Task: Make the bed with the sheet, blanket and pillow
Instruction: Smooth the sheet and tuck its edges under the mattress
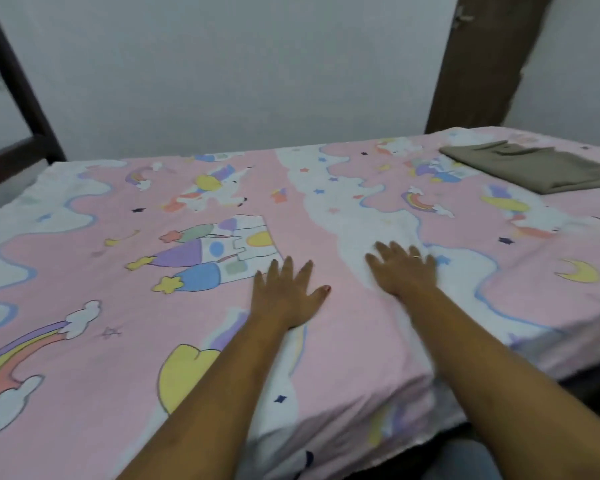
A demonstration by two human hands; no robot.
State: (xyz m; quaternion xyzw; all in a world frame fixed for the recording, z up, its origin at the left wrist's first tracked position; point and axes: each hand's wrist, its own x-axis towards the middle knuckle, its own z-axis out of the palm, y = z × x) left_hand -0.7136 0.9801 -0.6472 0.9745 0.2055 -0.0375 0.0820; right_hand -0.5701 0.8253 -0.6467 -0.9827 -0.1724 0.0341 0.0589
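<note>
Left hand (284, 296) palm down and flat, fingers straight and slightly fanned, thumb splayed toward the right hand (404, 271). Right hand likewise palm down, fingers extended and spread, blurred at the edges, thin ring (417, 258) on one finger. Left forearm (215, 393) and right forearm (499, 368) bare, stretched forward, converging slightly; hands near each other, not touching.

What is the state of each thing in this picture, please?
sheet: spread flat over the bed, hanging over the near edge.
blanket: folded, lying on the sheet at the far right.
left hand: open, flat on the sheet.
right hand: open, flat on the sheet.
</note>
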